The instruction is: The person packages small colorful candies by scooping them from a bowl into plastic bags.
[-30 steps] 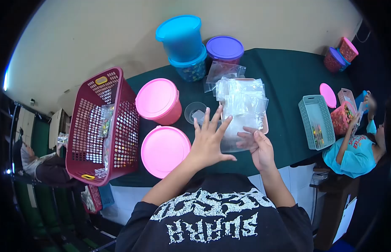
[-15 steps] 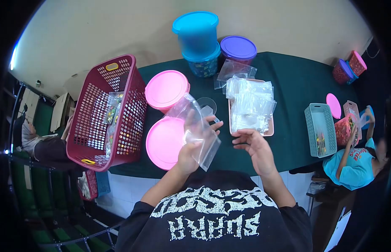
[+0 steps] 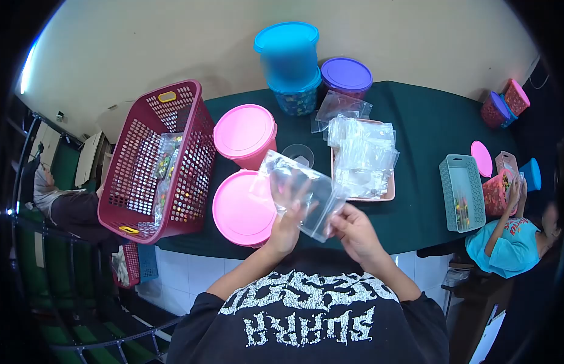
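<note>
A clear zip bag (image 3: 315, 197), flat and with nothing visible inside, is stretched between my hands above the table's front edge. My left hand (image 3: 286, 227) lies behind the bag, fingers showing through the plastic and thumb on its near side. Its lower right corner, by the zip strip, is pinched between the thumb and fingers of my right hand (image 3: 356, 233). Just beyond, a pile of clear bags (image 3: 362, 155) fills a peach tray (image 3: 388, 193). Two pink-lidded tubs, a rear one (image 3: 245, 130) and a front one (image 3: 242, 209), stand left of my hands.
At left stands a maroon basket (image 3: 188, 164) containing filled packets (image 3: 167, 158). Blue tubs (image 3: 291, 73) are stacked at the back beside a purple-lidded tub (image 3: 347, 74). A clear round lid (image 3: 298, 156) lies mid-table. On the right, a person in a turquoise shirt (image 3: 503, 242) works near a grey-green basket (image 3: 461, 200).
My right hand has moved left from beside the tray and now pinches the bag's corner. The bag has turned to lie flatter across my left hand.
</note>
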Demonstrator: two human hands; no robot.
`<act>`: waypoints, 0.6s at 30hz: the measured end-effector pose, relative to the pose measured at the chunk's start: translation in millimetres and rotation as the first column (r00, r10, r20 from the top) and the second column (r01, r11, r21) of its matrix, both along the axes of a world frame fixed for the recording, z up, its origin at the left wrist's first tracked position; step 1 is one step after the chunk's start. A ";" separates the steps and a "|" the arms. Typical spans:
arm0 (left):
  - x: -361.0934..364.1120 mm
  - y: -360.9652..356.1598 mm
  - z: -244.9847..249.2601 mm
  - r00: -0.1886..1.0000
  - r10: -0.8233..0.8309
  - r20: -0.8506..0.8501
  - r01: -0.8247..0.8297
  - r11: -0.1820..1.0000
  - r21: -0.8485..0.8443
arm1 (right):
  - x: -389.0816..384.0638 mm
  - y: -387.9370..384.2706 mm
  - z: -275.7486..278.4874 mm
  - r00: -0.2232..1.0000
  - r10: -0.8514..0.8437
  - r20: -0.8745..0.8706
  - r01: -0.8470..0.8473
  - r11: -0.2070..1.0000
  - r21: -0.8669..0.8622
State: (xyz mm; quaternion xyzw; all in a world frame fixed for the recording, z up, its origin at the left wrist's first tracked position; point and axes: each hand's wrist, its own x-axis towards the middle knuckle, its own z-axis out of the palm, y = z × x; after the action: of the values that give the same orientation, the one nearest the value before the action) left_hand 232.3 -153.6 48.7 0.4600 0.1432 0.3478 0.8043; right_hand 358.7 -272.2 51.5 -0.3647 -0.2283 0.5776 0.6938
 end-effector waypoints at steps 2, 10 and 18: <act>-1.1 6.3 -6.4 0.977 0.209 -0.038 -0.210 0.977 -0.042 | 8.4 -2.9 5.6 0.981 -0.186 0.058 0.187 0.982 -0.007; -22.6 6.3 42.5 0.903 0.130 -0.411 0.364 0.279 0.889 | 12.2 -17.6 18.9 0.903 0.108 0.416 -0.094 0.994 -0.055; -18.8 -8.9 24.1 0.854 0.343 -0.391 0.322 0.241 0.916 | -9.2 -4.5 7.5 0.851 0.007 0.525 0.052 0.994 -0.098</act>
State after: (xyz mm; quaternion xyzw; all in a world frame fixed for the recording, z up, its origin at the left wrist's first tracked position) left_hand 213.5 -162.5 72.8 0.9288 0.1120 0.2270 0.2705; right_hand 349.6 -276.7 59.0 -0.5483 -0.3728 0.4596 0.5909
